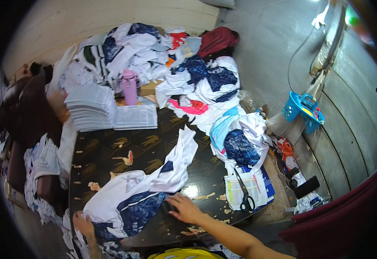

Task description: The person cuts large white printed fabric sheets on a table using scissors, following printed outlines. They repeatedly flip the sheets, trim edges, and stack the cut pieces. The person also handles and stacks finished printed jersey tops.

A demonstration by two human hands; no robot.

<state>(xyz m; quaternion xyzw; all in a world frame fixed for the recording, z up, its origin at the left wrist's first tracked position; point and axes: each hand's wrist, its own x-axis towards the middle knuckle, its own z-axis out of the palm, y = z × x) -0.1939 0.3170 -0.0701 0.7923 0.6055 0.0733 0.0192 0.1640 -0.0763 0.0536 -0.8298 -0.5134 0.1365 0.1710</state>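
Note:
A white and navy patterned shirt [132, 200] lies loosely bunched across the near left part of the dark table [201, 157]. One long white part of it stretches away toward the table's middle. My left hand [84, 225] is at the shirt's near left edge, its fingers bent around the cloth by the table's edge. My right hand [184, 208] rests at the shirt's right side, with its fingers stretched out and apart. The fingertips are next to the navy part. The near end of the shirt hangs toward the table's front edge.
Folded white cloths [90, 108] are stacked at the far left, beside a pink bottle [129, 87]. A large heap of garments [132, 54] covers the back. Black scissors [243, 192] lie on papers [257, 185] at right. A blue basket [298, 108] hangs by the wall.

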